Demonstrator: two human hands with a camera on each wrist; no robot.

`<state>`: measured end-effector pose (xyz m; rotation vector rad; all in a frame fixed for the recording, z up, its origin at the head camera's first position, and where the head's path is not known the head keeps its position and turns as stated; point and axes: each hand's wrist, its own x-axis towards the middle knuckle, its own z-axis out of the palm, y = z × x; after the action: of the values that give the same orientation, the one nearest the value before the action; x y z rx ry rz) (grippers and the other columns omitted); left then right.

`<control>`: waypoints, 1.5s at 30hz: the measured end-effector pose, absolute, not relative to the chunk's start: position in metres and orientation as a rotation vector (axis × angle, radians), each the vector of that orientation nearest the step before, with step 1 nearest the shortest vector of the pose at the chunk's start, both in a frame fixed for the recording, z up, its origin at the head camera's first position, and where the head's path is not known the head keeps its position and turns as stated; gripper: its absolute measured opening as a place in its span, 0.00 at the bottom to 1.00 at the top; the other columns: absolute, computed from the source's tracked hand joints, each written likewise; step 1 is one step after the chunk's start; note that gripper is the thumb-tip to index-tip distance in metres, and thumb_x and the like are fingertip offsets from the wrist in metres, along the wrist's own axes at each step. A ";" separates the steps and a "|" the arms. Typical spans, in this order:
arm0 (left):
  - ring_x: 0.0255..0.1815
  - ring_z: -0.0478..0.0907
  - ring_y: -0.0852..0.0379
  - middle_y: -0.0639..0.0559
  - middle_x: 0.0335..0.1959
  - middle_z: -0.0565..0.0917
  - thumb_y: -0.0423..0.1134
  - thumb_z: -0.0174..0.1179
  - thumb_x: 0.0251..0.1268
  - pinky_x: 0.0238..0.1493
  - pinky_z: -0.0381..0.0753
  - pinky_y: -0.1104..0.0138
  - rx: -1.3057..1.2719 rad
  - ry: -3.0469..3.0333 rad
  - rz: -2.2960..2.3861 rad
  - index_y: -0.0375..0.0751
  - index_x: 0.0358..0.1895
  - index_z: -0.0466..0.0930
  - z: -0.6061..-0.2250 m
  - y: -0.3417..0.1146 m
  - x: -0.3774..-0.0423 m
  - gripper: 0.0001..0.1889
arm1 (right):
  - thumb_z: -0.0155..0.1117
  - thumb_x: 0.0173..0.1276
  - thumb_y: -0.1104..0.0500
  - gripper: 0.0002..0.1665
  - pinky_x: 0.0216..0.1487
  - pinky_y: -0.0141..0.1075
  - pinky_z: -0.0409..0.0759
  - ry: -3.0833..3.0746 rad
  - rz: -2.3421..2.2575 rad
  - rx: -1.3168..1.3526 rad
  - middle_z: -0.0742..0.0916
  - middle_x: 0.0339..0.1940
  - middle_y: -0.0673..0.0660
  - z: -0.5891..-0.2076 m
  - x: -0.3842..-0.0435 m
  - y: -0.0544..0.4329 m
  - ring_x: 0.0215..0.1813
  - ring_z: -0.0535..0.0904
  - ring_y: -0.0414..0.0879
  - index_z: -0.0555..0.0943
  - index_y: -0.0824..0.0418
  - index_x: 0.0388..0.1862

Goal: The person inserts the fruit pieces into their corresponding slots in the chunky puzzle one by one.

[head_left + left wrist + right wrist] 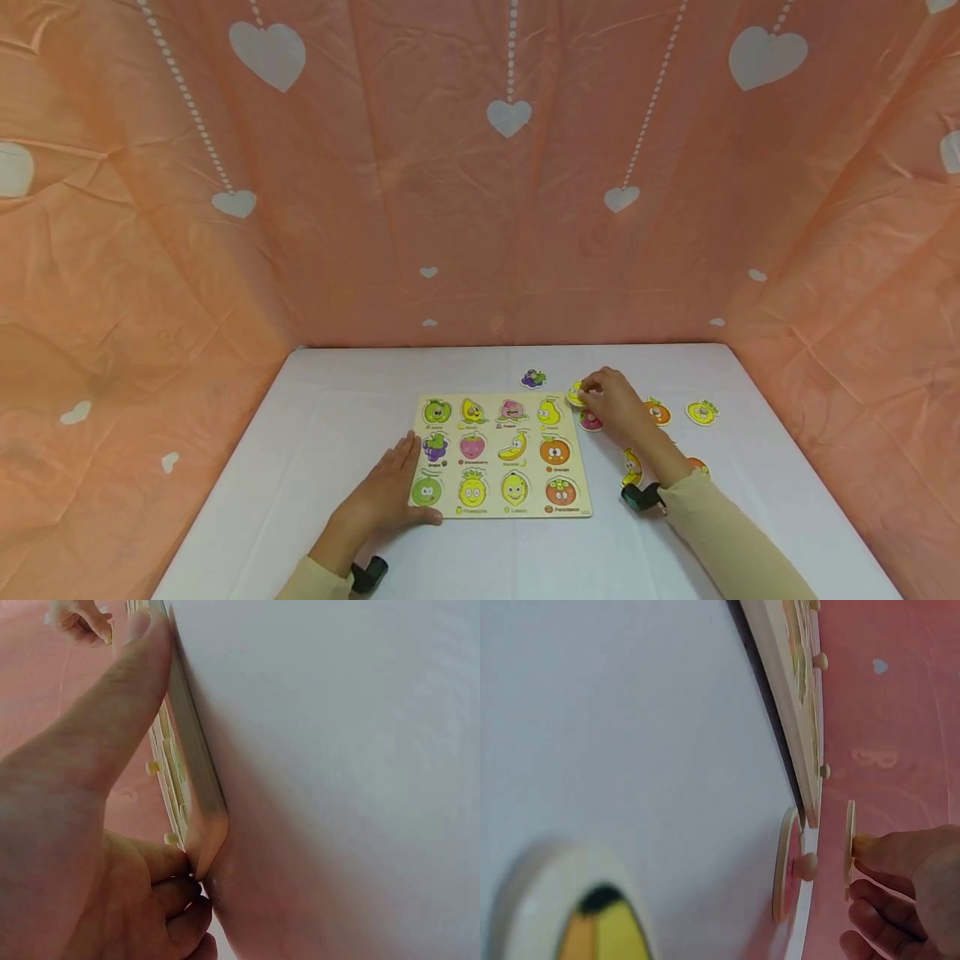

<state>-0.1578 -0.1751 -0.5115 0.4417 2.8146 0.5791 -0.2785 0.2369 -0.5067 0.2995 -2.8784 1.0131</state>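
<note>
A wooden fruit puzzle board (pixel 495 463) lies on the table. My left hand (pixel 388 487) rests against its left side, fingers along that edge and the straight thumb (pixel 127 682) at the near edge. Past the board's far right corner, my right hand (pixel 617 406) pinches a yellow puzzle piece (pixel 575 395). The right wrist view shows this piece (pixel 850 847) edge-on and raised, thumb and finger at its face. Below it lies a pink puzzle piece (pixel 786 866) with a wooden knob, seen beside the board (pixel 591 420) from the head.
A grape piece (pixel 533 379) lies behind the board. To the right are an orange piece (pixel 658 411), a round yellow piece (pixel 702 412) and a banana piece (pixel 632 467); another orange-coloured piece (pixel 699 466) is partly hidden by my right forearm. Orange cloth walls with hearts enclose the white table (pixel 337 400).
</note>
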 end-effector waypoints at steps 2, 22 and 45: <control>0.87 0.51 0.34 0.28 0.86 0.53 0.61 0.84 0.48 0.87 0.53 0.44 0.438 2.815 0.577 0.21 0.83 0.51 -0.512 -0.175 -0.158 0.70 | 0.71 0.76 0.59 0.10 0.67 0.57 0.82 -2.885 1.020 0.303 0.85 0.49 0.60 -0.506 -0.278 0.234 0.56 0.79 0.57 0.88 0.66 0.48; 0.87 0.52 0.32 0.26 0.86 0.53 0.60 0.84 0.48 0.87 0.54 0.43 0.453 2.814 0.603 0.20 0.82 0.52 -0.511 -0.176 -0.157 0.70 | 0.73 0.76 0.59 0.07 0.61 0.51 0.85 -2.896 0.961 0.437 0.86 0.47 0.55 -0.512 -0.271 0.210 0.53 0.81 0.52 0.89 0.61 0.46; 0.87 0.51 0.32 0.28 0.86 0.53 0.60 0.84 0.48 0.87 0.53 0.44 0.443 2.814 0.605 0.21 0.83 0.52 -0.511 -0.175 -0.157 0.69 | 0.73 0.76 0.57 0.08 0.61 0.50 0.84 -2.934 0.910 0.523 0.85 0.43 0.52 -0.516 -0.272 0.196 0.50 0.80 0.49 0.89 0.60 0.46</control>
<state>-0.1573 -0.1755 -0.5114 0.4433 2.8135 0.6047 -0.2725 0.1958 -0.5163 0.5233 -2.9345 0.9104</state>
